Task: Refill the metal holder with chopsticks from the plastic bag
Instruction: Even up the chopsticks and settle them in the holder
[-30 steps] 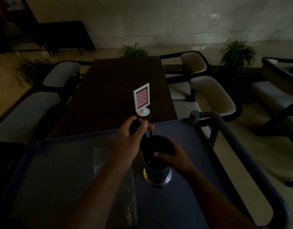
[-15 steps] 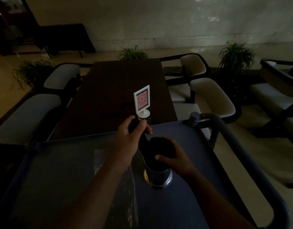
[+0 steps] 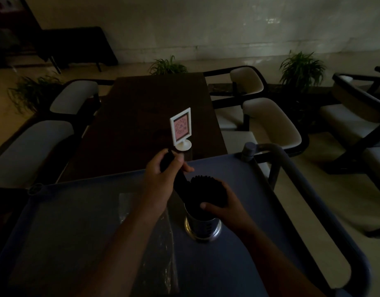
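While my left hand clamps the bundle of chopsticks, its long axis slants down-right from my fist toward the metal holder just beyond. My right hand, the nearer one, curls round the standing chopsticks there.

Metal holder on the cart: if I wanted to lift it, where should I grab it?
Probably by its bare steel wall, just above the flared base, from the near side. The metal holder stands upright, its top crammed with chopsticks that the right hand grips, while the left hand holds another bundle on the far left.
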Demonstrator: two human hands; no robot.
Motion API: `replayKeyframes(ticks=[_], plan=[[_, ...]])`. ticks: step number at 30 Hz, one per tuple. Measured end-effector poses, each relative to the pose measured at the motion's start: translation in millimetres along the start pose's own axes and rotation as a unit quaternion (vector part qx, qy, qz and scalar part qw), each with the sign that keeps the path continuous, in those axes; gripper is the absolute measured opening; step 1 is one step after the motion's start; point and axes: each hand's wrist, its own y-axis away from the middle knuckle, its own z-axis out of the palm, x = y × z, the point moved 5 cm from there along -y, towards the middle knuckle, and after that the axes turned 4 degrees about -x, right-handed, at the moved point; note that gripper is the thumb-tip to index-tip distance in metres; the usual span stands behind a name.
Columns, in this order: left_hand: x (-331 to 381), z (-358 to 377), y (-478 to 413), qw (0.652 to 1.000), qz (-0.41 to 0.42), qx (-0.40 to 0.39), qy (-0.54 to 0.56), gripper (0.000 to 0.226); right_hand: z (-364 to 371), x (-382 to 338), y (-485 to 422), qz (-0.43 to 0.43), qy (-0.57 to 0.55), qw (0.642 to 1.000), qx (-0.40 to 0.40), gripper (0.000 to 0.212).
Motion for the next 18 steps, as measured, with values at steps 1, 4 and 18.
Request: replayKeyframes(ticks=[1, 4, 18], plan=[[6.2, -2.9, -3.1, 1.000, 0.006, 0.003, 0.013, 0.012, -0.9, 0.0, 0.9, -0.001, 0.007, 1.000, 0.006, 0.064], [24.4, -9.9, -11.2, 0.998, 0.026, 0.003, 0.050, 0.012, -3.3, -3.3, 5.2, 0.009, 0.014, 1.000, 0.016, 0.069], [71.0, -27.7, -9.8, 0.943, 0.085, 0.008, 0.322, 0.010, -5.7, -98.4, 54.3, -0.152, -0.007, 0.957, 0.246, 0.016]])
